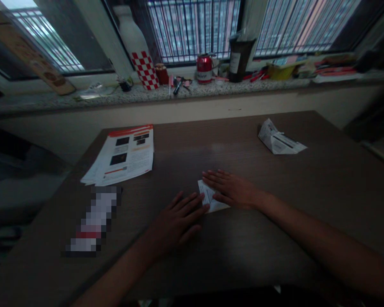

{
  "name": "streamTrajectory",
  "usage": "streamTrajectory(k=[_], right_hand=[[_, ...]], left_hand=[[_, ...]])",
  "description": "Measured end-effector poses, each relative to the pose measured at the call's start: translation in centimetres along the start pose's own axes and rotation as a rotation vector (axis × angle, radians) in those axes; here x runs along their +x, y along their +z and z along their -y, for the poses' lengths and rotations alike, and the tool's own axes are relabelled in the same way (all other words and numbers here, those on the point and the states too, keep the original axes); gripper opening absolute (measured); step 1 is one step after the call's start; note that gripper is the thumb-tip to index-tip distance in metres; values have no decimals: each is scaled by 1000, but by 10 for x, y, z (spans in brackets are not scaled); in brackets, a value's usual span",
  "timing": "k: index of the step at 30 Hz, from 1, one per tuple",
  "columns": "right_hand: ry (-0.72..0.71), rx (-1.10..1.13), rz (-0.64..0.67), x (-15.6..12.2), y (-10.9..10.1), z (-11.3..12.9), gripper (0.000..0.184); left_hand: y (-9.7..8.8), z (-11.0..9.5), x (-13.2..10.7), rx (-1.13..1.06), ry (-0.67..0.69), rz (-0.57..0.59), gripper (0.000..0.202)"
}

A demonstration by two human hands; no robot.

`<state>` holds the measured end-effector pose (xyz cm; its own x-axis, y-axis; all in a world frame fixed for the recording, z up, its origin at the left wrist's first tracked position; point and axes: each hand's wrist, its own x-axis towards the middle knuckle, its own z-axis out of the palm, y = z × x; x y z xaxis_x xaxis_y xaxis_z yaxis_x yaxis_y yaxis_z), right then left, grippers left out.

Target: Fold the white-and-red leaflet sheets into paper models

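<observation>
A small folded piece of printed white paper [213, 203] lies flat on the dark wooden table [243, 251], partly covered by both hands. My right hand [232, 187] rests palm down over its upper right part, fingers stretched out to the left. At the paper's left edge, my left hand [182, 217] lies flat with its fingers spread, the fingertips touching the paper. Farther back on the right stands a folded paper shape [280, 140] with printed text, out of reach of either hand's touch.
Printed sheets [131, 153] are stacked at the table's back left, with a pixelated flat object [94, 221] in front of them. Along the granite windowsill [109, 100] stand a checkered white bottle [144, 68], a red can [204, 68], a dark cup [240, 59] and assorted small items.
</observation>
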<state>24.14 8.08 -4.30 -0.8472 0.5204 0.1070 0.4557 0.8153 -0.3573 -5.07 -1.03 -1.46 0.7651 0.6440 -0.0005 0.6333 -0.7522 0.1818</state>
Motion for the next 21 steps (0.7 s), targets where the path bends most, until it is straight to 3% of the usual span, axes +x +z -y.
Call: streamTrajectory(k=[10,21], right_hand=[[44,4,-86,1,6,-1,70],[49,131,-127,-18,-9,3,50]], left_hand=[[4,0,0,-43,-5,-37,53],[-14,-5,19,-114,-52,-107,40]])
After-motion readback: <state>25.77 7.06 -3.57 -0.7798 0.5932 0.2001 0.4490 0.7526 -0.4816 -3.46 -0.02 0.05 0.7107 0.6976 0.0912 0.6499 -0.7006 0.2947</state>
